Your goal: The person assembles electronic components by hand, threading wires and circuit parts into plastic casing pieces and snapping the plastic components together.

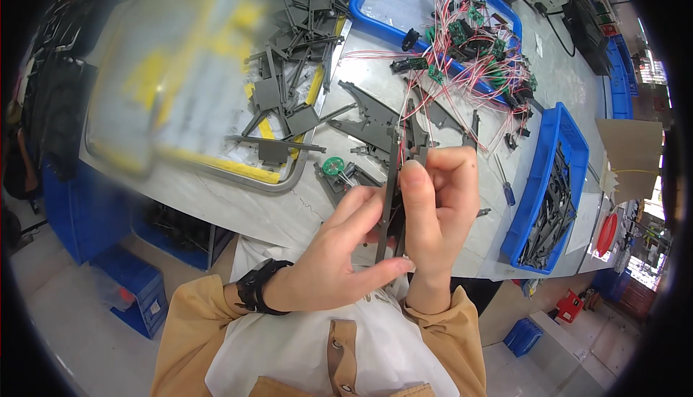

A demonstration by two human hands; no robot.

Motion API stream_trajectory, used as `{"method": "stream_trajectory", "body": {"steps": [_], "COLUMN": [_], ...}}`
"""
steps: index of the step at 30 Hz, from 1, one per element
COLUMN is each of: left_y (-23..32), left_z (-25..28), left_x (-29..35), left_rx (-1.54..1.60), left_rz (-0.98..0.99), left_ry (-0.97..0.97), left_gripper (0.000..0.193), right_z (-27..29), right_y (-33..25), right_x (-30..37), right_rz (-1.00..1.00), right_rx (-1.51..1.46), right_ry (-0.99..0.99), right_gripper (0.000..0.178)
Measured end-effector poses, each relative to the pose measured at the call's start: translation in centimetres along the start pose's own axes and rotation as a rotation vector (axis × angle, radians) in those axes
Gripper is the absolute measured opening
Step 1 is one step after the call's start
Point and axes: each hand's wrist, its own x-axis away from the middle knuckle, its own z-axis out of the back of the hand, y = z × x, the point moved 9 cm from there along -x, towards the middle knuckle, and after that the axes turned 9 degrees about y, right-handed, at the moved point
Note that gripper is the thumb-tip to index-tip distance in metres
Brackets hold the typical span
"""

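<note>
Both of my hands meet near the table's front edge around a dark grey plastic part (390, 216), long and narrow, held edge-up. My left hand (325, 245), with a black watch at the wrist, grips its lower end between fingers and thumb. Higher up, my right hand (440, 209) pinches the same part, thumb pressed on its side and fingers curled. Thin red and white wires (404, 126) run near its upper end. Just beyond lie more dark grey plastic pieces (372, 119). Left of them is a small green disc (333, 166) on a grey piece.
A metal tray (289, 180) with yellow tape holds many grey plastic parts; its left side is blurred. Behind, a blue tray (382, 25) carries green circuit boards and tangled wires. At right are a screwdriver (508, 193) and a blue bin (570, 130) of dark strips.
</note>
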Motion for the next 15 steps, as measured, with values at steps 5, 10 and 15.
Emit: {"method": "stream_trajectory", "body": {"steps": [5,10,15], "left_y": [-0.5,-1.2,-1.6], "left_z": [0.3,0.1,-0.1], "left_x": [-0.2,-0.2,0.3], "left_rx": [0.076,0.335,0.482], "left_rz": [0.081,0.22,0.248], "left_ry": [0.008,-0.09,-0.05], "left_gripper": [0.059,0.055,0.053], "right_z": [-0.4,-0.3,-0.9], "right_y": [0.6,-0.9,-2.0], "right_x": [-0.3,-1.2,-1.6], "right_rz": [-0.039,0.017,0.21], "right_rx": [-0.059,0.079,0.184], "right_ry": [-0.105,-0.207,-0.204], "right_gripper": [0.022,0.024,0.02]}}
